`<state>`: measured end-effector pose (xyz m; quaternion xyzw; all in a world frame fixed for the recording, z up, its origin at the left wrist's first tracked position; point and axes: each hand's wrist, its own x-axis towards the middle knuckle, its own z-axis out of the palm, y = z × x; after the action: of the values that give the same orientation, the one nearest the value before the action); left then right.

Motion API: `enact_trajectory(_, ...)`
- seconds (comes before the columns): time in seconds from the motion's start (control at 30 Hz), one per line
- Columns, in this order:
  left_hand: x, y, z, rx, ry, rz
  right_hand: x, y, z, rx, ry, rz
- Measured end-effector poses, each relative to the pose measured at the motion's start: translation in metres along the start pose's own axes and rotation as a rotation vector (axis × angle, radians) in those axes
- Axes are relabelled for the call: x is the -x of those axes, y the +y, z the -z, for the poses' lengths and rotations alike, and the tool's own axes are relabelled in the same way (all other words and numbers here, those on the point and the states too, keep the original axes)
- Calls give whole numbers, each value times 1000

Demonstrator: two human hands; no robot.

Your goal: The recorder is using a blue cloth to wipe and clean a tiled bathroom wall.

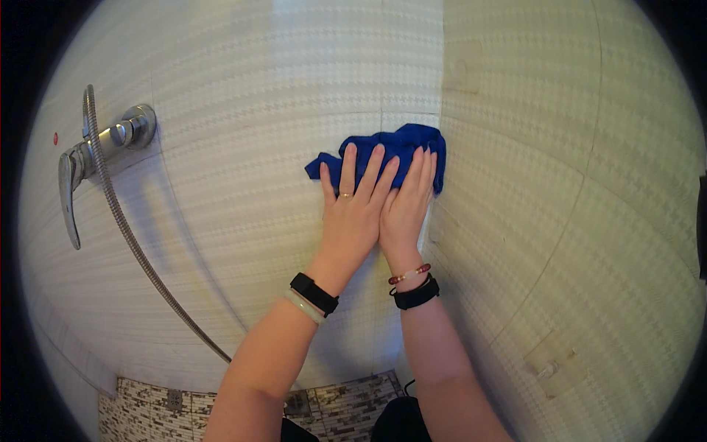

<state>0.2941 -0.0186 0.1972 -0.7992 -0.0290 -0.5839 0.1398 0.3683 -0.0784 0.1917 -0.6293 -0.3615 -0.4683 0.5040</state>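
Note:
A crumpled blue cloth (pixel 409 140) is pressed against the pale tiled wall, right beside the corner where two walls meet. My left hand (pixel 352 210) lies flat over its left part, fingers stretched and spread, with a ring on one finger. Close against it, my right hand (pixel 405 210) rests flat on the right part of the cloth, its fingers straight and near together. Both palms face the wall, and the two hands touch along their inner sides. What lies under the fingers is hidden.
To the left, a chrome shower mixer (pixel 114 140) juts from the wall, and its metal hose (pixel 136 239) hangs down toward my left forearm. A small fitting (pixel 547 368) sticks out low on the right wall. Below is a mosaic-patterned floor (pixel 346 405) with a drain grate (pixel 174 400).

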Motion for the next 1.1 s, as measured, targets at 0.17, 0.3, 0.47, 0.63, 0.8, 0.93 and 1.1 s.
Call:
enact_trajectory(0.17, 18, -4, -25, -12, -69, 16, 19, 19, -20, -24, -15, -41)
enact_trajectory(0.3, 53, -1, -43, -41, -96, 7, 55, 33, -29, -64, -30, -92)
enact_trajectory(0.47, 97, 3, -67, -97, -207, -23, 103, 60, -46, -106, -48, -165)
enact_trajectory(0.63, 140, 0, -97, -156, -283, -48, 149, 86, -69, -148, -71, -219)
enact_trajectory(0.8, 172, -20, -127, -208, -414, -61, 184, 108, -108, -178, -150, -269)
enact_trajectory(0.93, 203, -38, -144, -203, -538, -40, 212, 111, -130, -201, -246, -327)
enact_trajectory(1.1, 223, -49, -161, -193, -699, -31, 246, 129, -152, -216, -420, -425)
